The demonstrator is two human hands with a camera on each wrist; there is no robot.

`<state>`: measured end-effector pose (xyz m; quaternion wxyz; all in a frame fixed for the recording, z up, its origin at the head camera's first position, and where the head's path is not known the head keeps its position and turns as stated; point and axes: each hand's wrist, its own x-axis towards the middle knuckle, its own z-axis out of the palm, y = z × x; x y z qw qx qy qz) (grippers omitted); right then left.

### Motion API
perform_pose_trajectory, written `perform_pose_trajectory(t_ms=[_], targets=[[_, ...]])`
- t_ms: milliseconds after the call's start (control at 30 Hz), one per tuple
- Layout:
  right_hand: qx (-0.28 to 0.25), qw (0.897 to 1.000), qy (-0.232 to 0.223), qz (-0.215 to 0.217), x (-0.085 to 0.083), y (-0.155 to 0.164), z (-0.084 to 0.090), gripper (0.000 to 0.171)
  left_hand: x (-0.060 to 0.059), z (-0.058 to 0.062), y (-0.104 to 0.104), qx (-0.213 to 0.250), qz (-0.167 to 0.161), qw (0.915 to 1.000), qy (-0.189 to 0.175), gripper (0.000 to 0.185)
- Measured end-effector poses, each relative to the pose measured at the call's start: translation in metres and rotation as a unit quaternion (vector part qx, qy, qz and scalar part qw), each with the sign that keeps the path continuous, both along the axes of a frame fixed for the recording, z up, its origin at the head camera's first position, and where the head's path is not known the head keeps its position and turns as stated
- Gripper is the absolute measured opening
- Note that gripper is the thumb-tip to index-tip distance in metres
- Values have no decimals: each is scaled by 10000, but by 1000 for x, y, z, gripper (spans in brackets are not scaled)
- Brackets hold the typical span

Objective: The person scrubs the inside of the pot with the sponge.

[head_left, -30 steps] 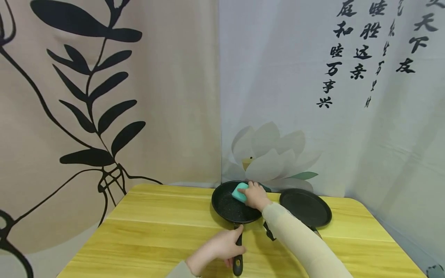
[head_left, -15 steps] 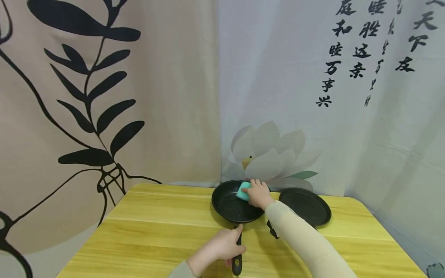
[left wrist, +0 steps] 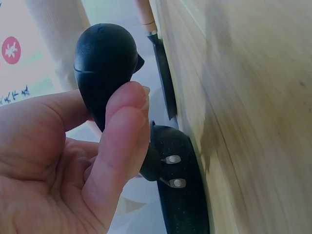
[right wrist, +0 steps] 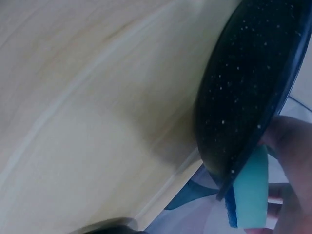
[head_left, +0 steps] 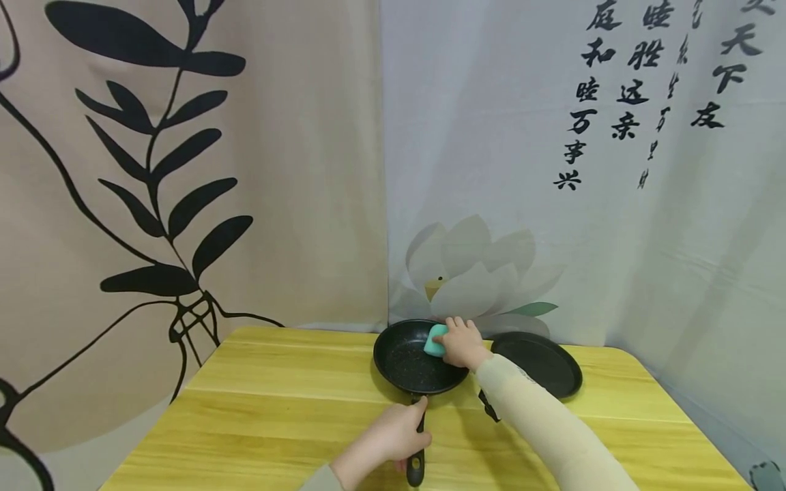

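A black speckled frying pan (head_left: 405,365) lies on the wooden table, its handle (head_left: 415,469) pointing toward me. My left hand (head_left: 398,431) grips that handle; in the left wrist view the fingers wrap around the handle (left wrist: 105,58) below its rounded end. Inside the pan, near its right rim, my right hand (head_left: 464,344) holds a teal sponge (head_left: 434,341). The right wrist view shows the sponge (right wrist: 252,190), with a dark blue scouring layer, sticking out beyond the pan's rim between thumb and fingers.
A flat black pan (head_left: 543,365) lies to the right of the frying pan, partly behind my right sleeve (head_left: 540,416). Its wooden handle (left wrist: 146,14) shows in the left wrist view. A printed curtain (head_left: 307,170) hangs behind the table (head_left: 276,402).
My right hand has slid the sponge rightward across the pan, from near the middle of its far part toward the right rim. The left hand keeps its grip on the handle.
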<state>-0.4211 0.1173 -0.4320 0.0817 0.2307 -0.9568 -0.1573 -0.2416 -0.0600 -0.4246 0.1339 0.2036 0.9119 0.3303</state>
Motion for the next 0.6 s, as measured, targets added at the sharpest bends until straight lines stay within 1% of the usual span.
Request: perform_pose_trajectory(t_ms=[133,300,600], targets=[[14,9998,-173,-40,1,3,3,43,1,0,1,-45,18,10000,58,62],[77,9991,-388,-118,4,6,9,38,1,0,2,-137,24,9998,108,63],[263,9969,-739,-18,10,11,24,31,1,-2,1,-142,-68,9994,317,64]])
